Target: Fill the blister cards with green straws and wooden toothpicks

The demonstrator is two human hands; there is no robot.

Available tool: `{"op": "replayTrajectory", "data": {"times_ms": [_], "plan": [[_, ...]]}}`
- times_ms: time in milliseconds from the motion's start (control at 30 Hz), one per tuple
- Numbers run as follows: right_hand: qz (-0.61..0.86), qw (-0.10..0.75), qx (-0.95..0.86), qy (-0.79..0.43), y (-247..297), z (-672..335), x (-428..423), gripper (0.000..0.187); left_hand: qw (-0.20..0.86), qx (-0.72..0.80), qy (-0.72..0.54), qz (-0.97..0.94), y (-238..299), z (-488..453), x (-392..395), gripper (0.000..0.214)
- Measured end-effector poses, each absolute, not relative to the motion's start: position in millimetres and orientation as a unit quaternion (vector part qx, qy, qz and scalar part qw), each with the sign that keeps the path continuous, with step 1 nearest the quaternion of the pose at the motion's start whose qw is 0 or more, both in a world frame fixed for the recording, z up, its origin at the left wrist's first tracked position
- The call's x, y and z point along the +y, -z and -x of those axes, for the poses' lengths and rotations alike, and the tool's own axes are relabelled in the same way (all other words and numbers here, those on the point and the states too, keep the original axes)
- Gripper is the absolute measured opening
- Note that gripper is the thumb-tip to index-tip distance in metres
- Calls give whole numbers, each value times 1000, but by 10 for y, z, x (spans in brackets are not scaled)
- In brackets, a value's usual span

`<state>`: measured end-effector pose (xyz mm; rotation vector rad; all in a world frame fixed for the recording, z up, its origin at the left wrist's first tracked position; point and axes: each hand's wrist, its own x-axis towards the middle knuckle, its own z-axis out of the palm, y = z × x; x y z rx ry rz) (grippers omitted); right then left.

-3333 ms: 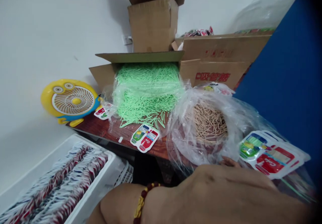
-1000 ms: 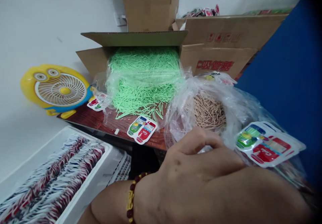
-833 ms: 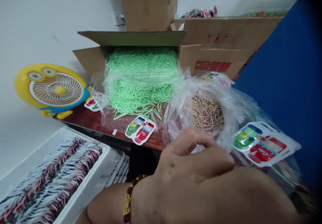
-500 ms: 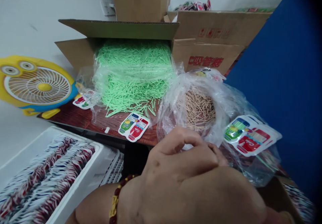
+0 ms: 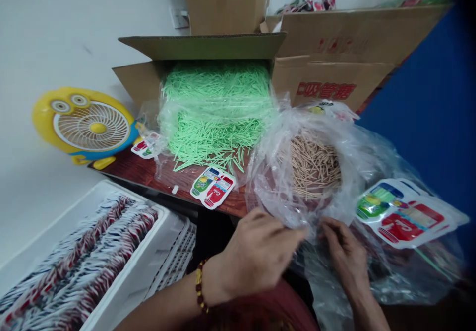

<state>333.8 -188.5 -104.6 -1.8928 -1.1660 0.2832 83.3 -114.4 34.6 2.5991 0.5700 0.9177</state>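
A clear plastic bag (image 5: pixel 269 157) lies open on the table, its rim spread around many short brown sticks (image 5: pixel 316 167). At its near edge, my left hand (image 5: pixel 260 249), with a beaded bracelet on the wrist, is closed in a pinch; what its fingertips hold is too blurred to make out. Just to the right, my right hand (image 5: pixel 345 254) has thumb and fingers closed on the bag's near edge. Beyond the right hand lies a small stack of bottle-shaped printed packs (image 5: pixel 409 217) with green sticks showing in the front one.
Thin green sticks (image 5: pixel 219 132) spill from an open cardboard box (image 5: pixel 203 47). A single printed pack (image 5: pixel 213 187) lies near the table edge. A yellow fan (image 5: pixel 92 127) stands at the left, above a white crate (image 5: pixel 126 256) filled with rows of packs. Another carton (image 5: pixel 334 68) stands behind.
My hands, earlier overlapping close to the camera, have drawn down and apart to the bag's near edge. The view has shifted, so the table's things sit farther right.
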Motion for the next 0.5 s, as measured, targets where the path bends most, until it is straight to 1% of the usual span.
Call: {"op": "replayTrajectory", "data": {"times_ms": [133, 200, 300, 367, 433, 500], "plan": [[777, 447, -424, -130, 879, -3396, -1816, 39, 151, 434, -270, -846, 126, -484, -663, 20], [763, 464, -427, -139, 742, -3350, -1709, 36, 93, 567, -227, -786, 314, -213, -376, 16], [708, 475, -490, -180, 526, -3144, -1427, 29, 60, 639, -206, -739, 474, 96, -21, 17], [657, 456, -561, -216, 391, -2933, -1175, 25, 49, 666, -192, -719, 535, 197, 130, 23], [609, 413, -641, -218, 272, -2704, -894, 20, 45, 680, -179, -709, 584, 235, 222, 30], [565, 347, -718, -211, 180, -2489, -599, 19, 46, 685, -169, -707, 628, 248, 281, 31]]}}
